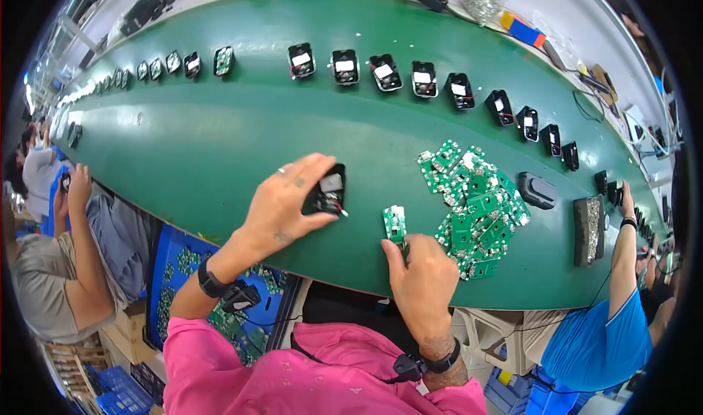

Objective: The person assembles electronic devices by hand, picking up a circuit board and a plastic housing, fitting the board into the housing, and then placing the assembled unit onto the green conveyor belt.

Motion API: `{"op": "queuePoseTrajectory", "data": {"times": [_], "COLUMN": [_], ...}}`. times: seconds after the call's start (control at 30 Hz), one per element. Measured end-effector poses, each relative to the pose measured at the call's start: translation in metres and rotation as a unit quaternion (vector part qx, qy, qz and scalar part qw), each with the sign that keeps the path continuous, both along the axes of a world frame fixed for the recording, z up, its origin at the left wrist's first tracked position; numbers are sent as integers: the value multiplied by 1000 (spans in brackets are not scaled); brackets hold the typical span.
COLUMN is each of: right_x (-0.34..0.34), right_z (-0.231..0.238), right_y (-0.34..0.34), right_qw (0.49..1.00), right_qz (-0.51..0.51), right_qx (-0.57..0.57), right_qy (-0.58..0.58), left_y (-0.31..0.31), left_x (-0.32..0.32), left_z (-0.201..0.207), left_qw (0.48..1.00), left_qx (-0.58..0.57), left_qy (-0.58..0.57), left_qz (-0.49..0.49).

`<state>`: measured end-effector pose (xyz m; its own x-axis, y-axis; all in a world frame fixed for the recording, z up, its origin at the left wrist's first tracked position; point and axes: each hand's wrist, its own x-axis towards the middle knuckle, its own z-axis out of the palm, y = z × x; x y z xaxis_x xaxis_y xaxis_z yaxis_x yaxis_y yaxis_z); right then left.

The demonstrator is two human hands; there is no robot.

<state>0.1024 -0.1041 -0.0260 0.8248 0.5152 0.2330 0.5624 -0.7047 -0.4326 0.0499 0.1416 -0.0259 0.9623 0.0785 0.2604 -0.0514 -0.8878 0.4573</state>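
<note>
My left hand [282, 201] is closed round the side of a small black plastic housing [334, 184] on the green table. Inside that housing sit a grey block and thin wires, with a pale connector at its lower edge. To the right, my right hand [421, 272] pinches the near end of a green circuit board [394, 223] between thumb and fingers. Beyond this hand lies a loose heap of green circuit boards [480, 214]. A dark grey plastic shell [537, 189] rests just past the heap.
Along the far side of the green table [242, 129] runs a curved row of black housings [386, 72]. A foam block [588, 232] stands at right. Below the table edge, a blue bin [165, 268] holds more boards. Co-workers sit on both sides; one's hand [627, 201] touches housings at right.
</note>
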Motion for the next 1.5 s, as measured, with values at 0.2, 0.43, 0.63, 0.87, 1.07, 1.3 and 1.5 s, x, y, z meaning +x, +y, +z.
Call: {"op": "queuePoseTrajectory", "data": {"times": [0.2,0.43,0.63,0.87,1.07,1.3,1.5], "right_x": [33,37,17,12,13,18,16], "right_z": [12,8,1,-9,-10,-7,-6], "right_y": [13,-14,-10,15,14,5,6], "right_qw": [990,893,781,777,780,779,775], "right_qz": [98,11,78,55,39,45,54], "right_qx": [-12,191,382,405,395,402,394], "right_qy": [103,407,487,478,484,480,491], "left_y": [-27,-52,-57,-59,-51,-51,-50], "left_x": [-19,-40,-49,-62,-61,-59,-58], "left_z": [-4,-14,-19,-19,-18,-17,-15], "left_qw": [999,986,974,964,937,932,935], "left_qx": [-28,-83,-128,-211,-309,-326,-315], "left_qy": [-18,-142,-174,-114,-75,-53,-47], "left_qz": [-31,27,74,117,148,149,153]}}
